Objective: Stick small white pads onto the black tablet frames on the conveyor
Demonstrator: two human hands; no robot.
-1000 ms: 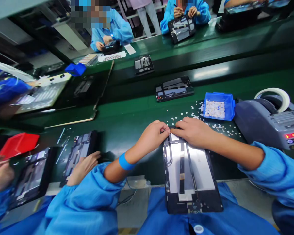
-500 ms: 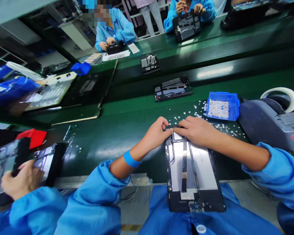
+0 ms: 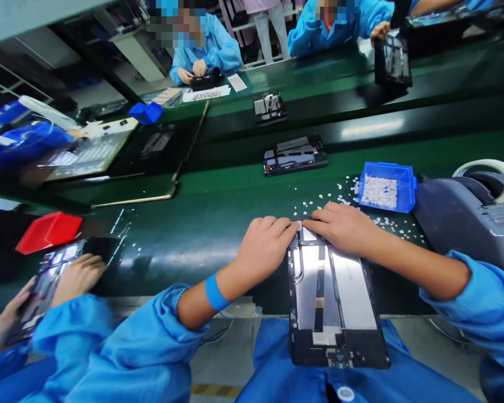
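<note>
From where I stand, the open tablet (image 3: 338,313) reaches from the green bench (image 3: 218,215) out over the person's lap, top end farthest away. The left hand (image 3: 265,246) and right hand (image 3: 340,226) meet at its top edge, fingers bunched narrow and touching it; whether they pinch some small piece, I can't tell. I'd judge the work midway: flat panels and ribbon cables sit in place, the inside lies uncovered, and that upper corner seems to need finishing. The panels are smooth, silvery rectangles in a matt black frame. Just beyond, papery white bits (image 3: 378,192) fill a glossy blue plastic tray (image 3: 406,187) and scatter beside it, near a rounded grey tape dispenser (image 3: 449,218).
</note>
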